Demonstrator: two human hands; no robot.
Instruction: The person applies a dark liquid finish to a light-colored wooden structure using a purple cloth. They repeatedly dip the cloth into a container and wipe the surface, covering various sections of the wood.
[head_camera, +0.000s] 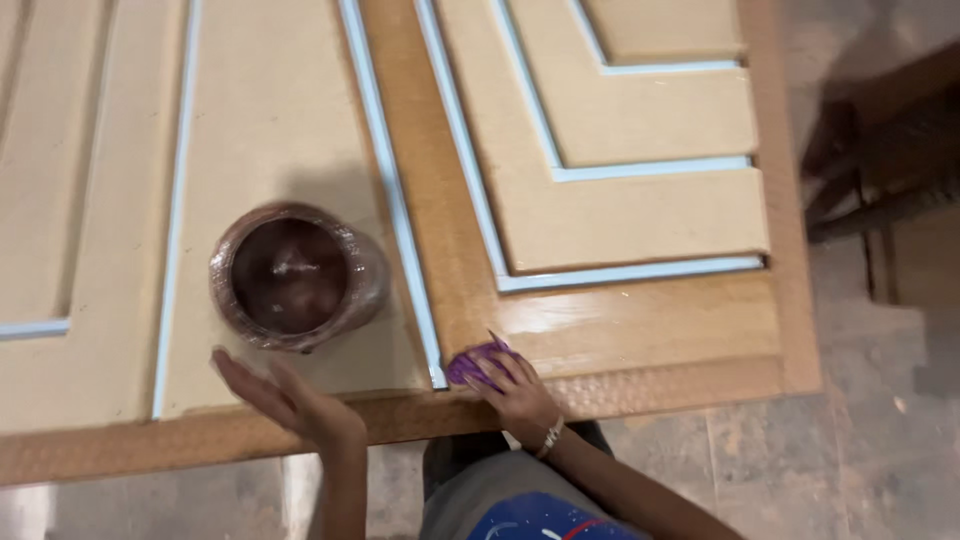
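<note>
The left hand (290, 400) is lying flat and open on the panelled wooden door (640, 340), fingers spread, just below a round brown jar (295, 277) standing upright with its mouth facing up. To the right, the right hand (520, 390) is pressing a crumpled purple cloth (478, 362) against the door's glossy frame, fingers curled over it.

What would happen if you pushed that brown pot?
The pot looks full of dark liquid, so it is probably heavy and might slosh or spill. It is wide and squat, so it would likely slide on the panel rather than tip.
</note>
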